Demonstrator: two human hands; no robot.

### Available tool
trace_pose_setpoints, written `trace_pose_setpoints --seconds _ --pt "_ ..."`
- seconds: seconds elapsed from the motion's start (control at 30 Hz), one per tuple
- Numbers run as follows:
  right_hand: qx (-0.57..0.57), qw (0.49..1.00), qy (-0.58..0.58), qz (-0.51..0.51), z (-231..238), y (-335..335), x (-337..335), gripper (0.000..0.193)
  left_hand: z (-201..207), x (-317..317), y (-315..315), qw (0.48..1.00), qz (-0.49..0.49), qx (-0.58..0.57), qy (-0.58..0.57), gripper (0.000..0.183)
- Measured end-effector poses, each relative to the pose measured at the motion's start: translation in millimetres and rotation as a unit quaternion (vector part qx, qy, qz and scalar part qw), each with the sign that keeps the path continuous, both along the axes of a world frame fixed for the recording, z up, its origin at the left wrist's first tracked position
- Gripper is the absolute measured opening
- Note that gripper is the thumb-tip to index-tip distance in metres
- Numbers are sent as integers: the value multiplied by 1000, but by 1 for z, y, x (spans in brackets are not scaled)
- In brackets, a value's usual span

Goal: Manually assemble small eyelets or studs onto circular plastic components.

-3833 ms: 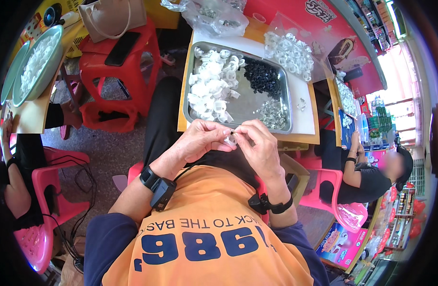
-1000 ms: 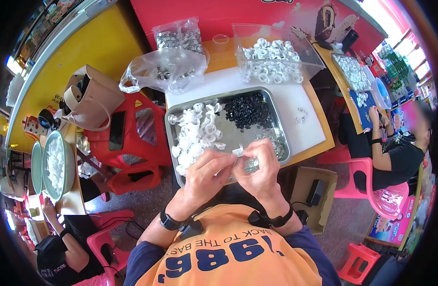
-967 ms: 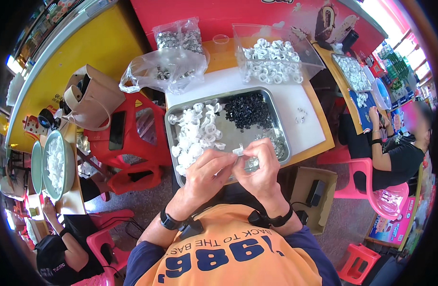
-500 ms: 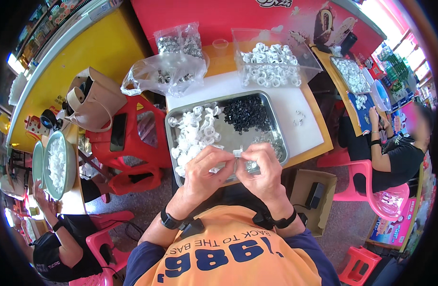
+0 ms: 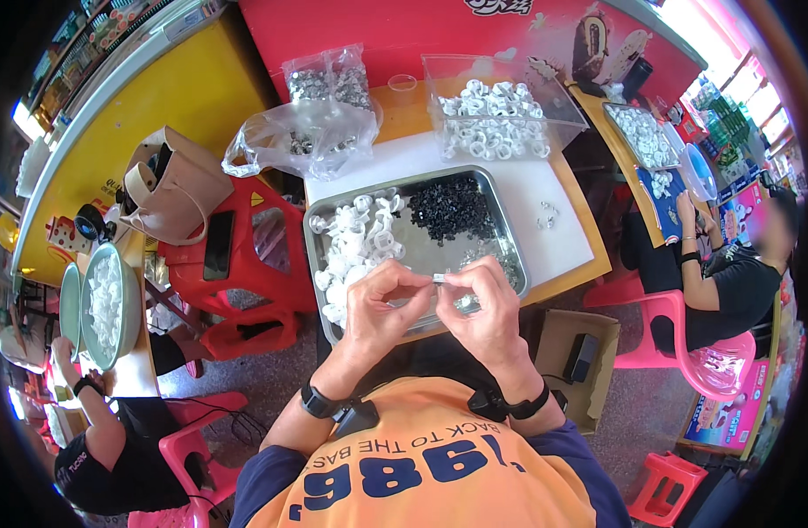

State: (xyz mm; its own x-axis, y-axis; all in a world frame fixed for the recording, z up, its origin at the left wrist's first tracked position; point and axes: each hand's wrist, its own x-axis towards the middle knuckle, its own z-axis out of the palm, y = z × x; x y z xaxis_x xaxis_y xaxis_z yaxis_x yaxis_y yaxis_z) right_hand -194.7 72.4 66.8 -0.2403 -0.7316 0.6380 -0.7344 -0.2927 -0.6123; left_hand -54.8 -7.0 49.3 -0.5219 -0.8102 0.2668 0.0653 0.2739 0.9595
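Observation:
Between the fingertips of both hands is a small white plastic part [image 5: 438, 278], pinched over the front edge of a metal tray [image 5: 517, 242]. My left hand [image 5: 382, 304] is closed on it from the left, thumb against forefinger. From the other side my right hand [image 5: 483, 308] pinches it too; most of the part is covered by fingers. White ring-shaped plastic pieces [image 5: 356, 242] fill the tray's left side. A heap of small black pieces [image 5: 450, 209] lies at its back right, with small clear pieces [image 5: 501, 260] in front, partly behind my right hand.
Behind the tray stand a clear bin of white rings [image 5: 496, 119] and plastic bags of small metallic parts [image 5: 329, 132]. A red stool [image 5: 246, 238] with a phone [image 5: 218, 245] is at left. Co-workers sit left and right. An open cardboard box [image 5: 589, 352] is at lower right.
Both hands stay pinched on the small white part, with the fingers shifted slightly. At left, the co-worker's hand has moved lower, beside the green basin.

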Motion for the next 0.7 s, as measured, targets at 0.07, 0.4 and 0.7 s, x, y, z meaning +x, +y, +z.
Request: trace_pose_setpoints --seconds 0.07,0.4,0.7 --pt "-3 999 -49 14 0 0 0 26 0 4 -4 999 -24 24 0 12" --pt "16 989 -125 75 12 7 3 29 15 20 -12 973 -176 116 97 15" --pt "-10 987 -141 74 1 6 9 30 18 23 -5 991 -122 49 37 15"
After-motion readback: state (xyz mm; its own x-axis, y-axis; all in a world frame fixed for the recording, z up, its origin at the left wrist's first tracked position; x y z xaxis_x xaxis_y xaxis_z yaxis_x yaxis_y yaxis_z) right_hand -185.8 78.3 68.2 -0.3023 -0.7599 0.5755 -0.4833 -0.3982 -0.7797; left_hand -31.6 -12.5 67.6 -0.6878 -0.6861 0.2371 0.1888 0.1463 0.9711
